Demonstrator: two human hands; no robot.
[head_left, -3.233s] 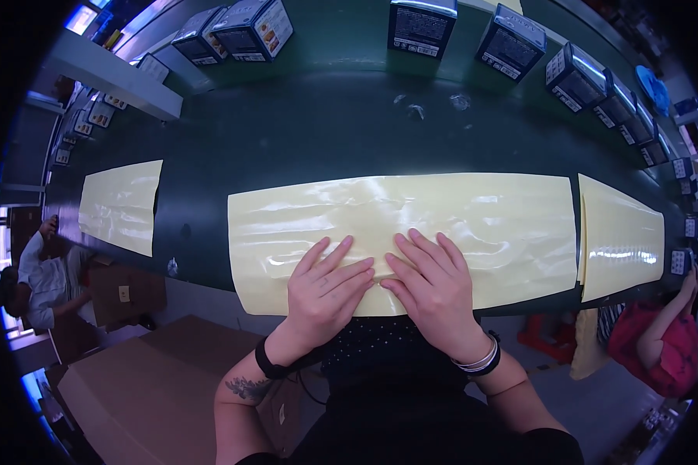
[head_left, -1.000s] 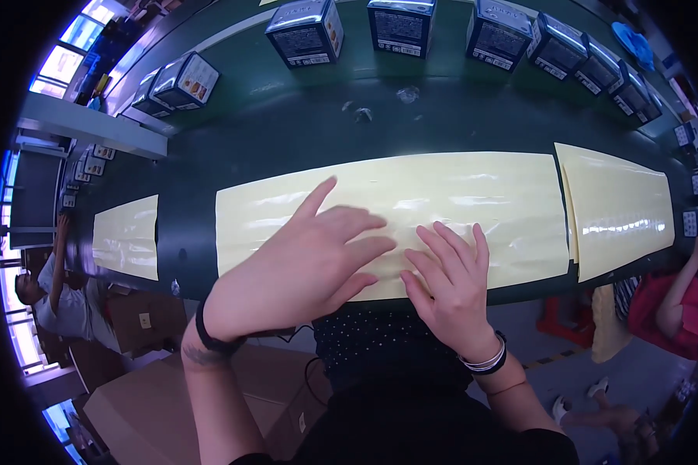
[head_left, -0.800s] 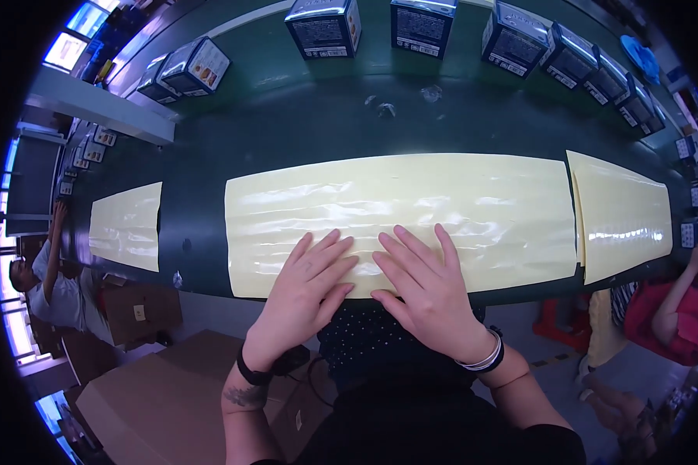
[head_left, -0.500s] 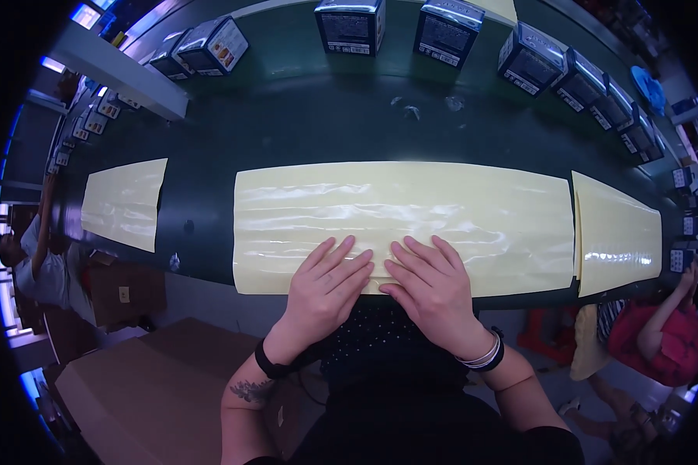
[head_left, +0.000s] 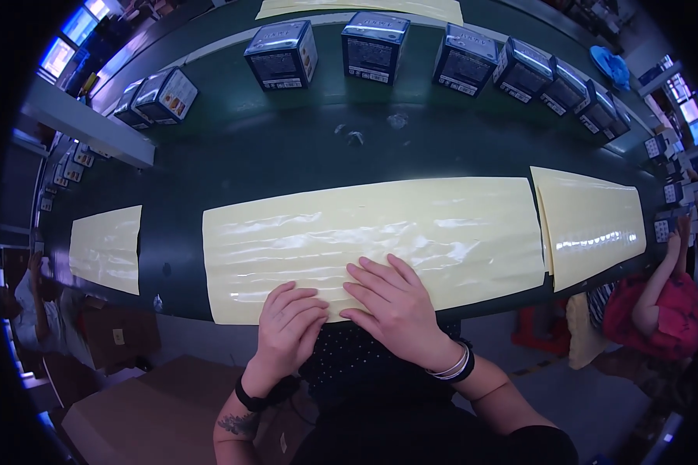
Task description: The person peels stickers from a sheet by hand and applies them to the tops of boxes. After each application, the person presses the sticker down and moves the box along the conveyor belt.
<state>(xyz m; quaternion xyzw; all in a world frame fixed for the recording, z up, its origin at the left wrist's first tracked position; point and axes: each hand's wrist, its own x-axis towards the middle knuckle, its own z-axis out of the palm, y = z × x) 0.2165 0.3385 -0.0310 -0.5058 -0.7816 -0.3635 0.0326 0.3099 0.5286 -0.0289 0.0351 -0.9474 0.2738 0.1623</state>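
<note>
A long, glossy pale yellow sheet [head_left: 326, 225], faintly rippled, lies across the dark green table in front of me. My right hand [head_left: 395, 306] rests on its near part with fingers stretched out and apart. At the sheet's near edge is my left hand [head_left: 293, 329], its fingers extended, slightly bent and close together, the tips on the sheet. No object shows in either hand. Close to the sheet's right end lies a yellow stack [head_left: 593, 229] of similar sheets. A shorter-looking yellow sheet [head_left: 105, 248] sits farther off to the left.
Several dark blue boxes [head_left: 376, 50] stand in a row along the table's far side. Small bits of clear plastic [head_left: 354, 139] lie on the table [head_left: 271, 147]. A grey post [head_left: 93, 120] rises at the left. A large cardboard box [head_left: 155, 411] is below left. A person in red [head_left: 659, 318] works at the right.
The whole view has shifted and tilted. My left hand has drawn back toward the sheet's near edge, its fingers closer together. My right hand stays spread on the sheet.
</note>
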